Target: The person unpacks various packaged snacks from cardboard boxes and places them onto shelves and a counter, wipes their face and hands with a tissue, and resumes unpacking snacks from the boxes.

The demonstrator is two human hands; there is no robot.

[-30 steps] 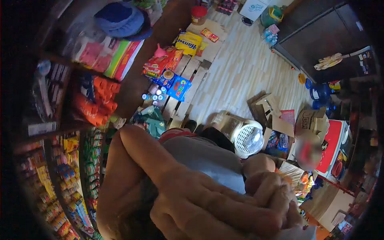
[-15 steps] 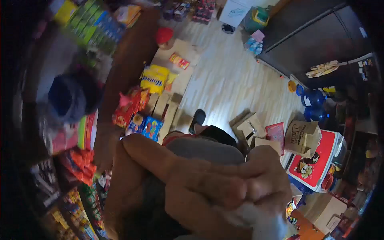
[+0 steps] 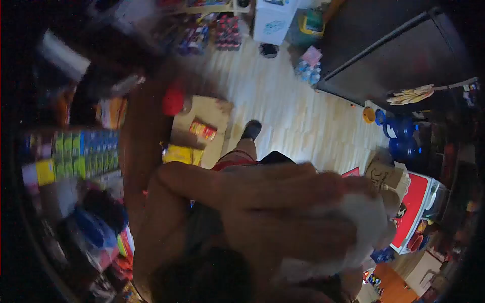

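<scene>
While the left hand (image 3: pixel 288 214) stretches across the foreground at five o'clock, fingers long and close together, a soft white wad (image 3: pixel 368 214) lies against it toward four o'clock. Whether those fingers grip the wad I cannot tell; the right hand (image 3: pixel 389 203), mostly hidden behind, is just as unreadable.

Near three o'clock stands a brown carton (image 3: pixel 381 178), its contents out of sight, with blue jugs (image 3: pixel 402 147) close by. Beside the carton, a white box with a red lid (image 3: pixel 411 204) sits at four o'clock. At ten, a red-topped jar (image 3: pixel 174 101) adjoins a cardboard sheet (image 3: pixel 214 108) bearing a red-and-yellow packet (image 3: pixel 203 130). A green bin (image 3: pixel 309 24) is at one.

Pale floorboards (image 3: pixel 293 118) run toward twelve, and a dark cabinet (image 3: pixel 389 58) fills two o'clock. Blur smears both hands; the forearm (image 3: pixel 194 181) partly covers a yellow packet (image 3: pixel 183 153) at nine, and black curved borders crop every corner.
</scene>
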